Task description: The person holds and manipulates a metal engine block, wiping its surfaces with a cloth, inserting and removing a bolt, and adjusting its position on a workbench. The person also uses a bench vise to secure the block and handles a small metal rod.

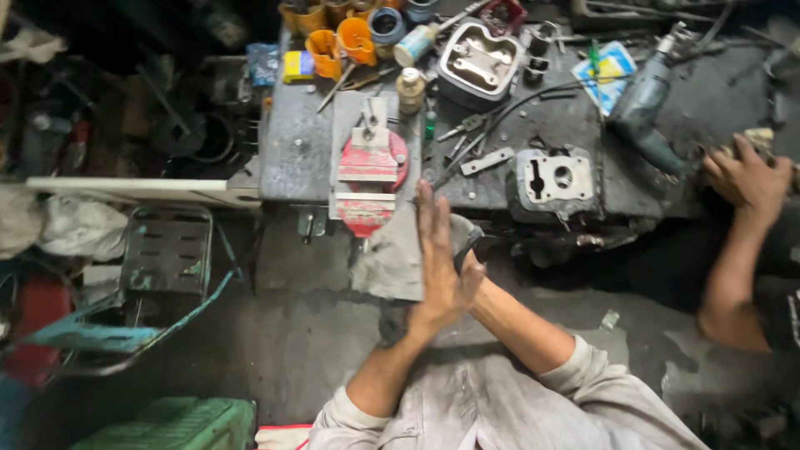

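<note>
**Palms pressed together below the red vise**

Head view: the left hand is flat, fingers straight and released, covering the right hand, whose finger state I cannot tell. A grey cloth lies just behind them, under the red bench vise. On the greasy metal bench: two cast engine parts, an electric drill, several orange cups. Another person's hand rests at the right.
</note>
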